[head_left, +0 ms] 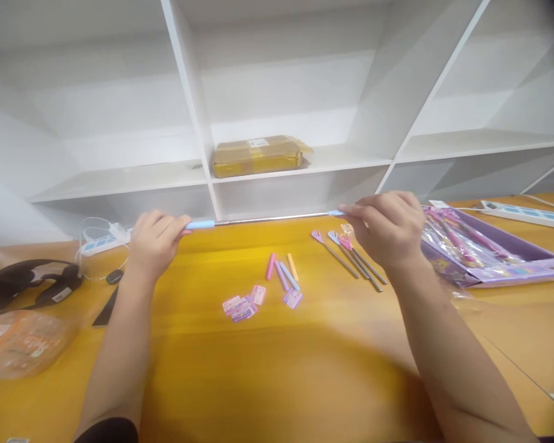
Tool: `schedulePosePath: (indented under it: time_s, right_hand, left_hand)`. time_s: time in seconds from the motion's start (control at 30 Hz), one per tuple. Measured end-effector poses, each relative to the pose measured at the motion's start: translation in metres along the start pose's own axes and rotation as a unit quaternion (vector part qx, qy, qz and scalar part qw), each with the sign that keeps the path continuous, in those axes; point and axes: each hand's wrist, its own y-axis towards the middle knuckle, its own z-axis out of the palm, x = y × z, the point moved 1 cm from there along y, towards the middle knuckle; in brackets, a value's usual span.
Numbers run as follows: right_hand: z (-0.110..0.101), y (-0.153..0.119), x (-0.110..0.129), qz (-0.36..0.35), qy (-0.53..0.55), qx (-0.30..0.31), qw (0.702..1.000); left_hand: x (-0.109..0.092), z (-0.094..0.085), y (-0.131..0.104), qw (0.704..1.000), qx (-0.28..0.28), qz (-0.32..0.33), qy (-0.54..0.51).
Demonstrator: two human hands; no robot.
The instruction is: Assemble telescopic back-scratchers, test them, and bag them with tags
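My left hand (159,241) is closed around the light blue handle of a telescopic back scratcher (272,218), which is drawn out level above the table. At its other end, my right hand (388,229) pinches the light blue head, mostly hidden by the fingers. Several claw-headed metal rods (341,255) in pink, blue and purple lie below and left of my right hand. Loose handle sleeves (284,274) in pink, purple, blue and yellow lie mid-table. Small printed cards (245,306) lie just in front of them.
To the right, a purple display box (512,272) holds wrapped pink items. A taped parcel (258,157) sits on the white shelf behind. Power strips (526,212) lie at both sides. On the left are a black strap-like item (28,280) and an orange plastic bag (25,344).
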Motion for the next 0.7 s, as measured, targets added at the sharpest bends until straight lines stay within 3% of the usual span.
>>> schedulePosePath:
  time_s: [0.1, 0.3, 0.37, 0.57, 0.7]
  right_hand:
    - [-0.004, -0.005, -0.026, 0.045, -0.011, 0.010, 0.999]
    - [-0.018, -0.028, -0.113, 0.222, -0.058, -0.040, 0.972]
    - [-0.020, -0.037, -0.135, 0.263, -0.065, -0.029, 0.962]
    - [-0.012, -0.049, -0.157, 0.285, -0.039, -0.017, 0.958]
    - [-0.009, -0.047, -0.158, 0.256, -0.022, -0.104, 0.961]
  left_hand:
    - [0.014, -0.001, -0.005, 1.000, 0.010, -0.021, -0.012]
    - [0.079, -0.013, -0.038, 0.997, 0.006, -0.075, 0.005]
    - [0.091, -0.015, -0.046, 0.997, 0.013, -0.071, -0.001]
    - [0.079, -0.003, -0.038, 0.997, 0.044, -0.057, 0.008]
    - [0.065, -0.002, -0.022, 0.994, 0.059, -0.085, -0.030]
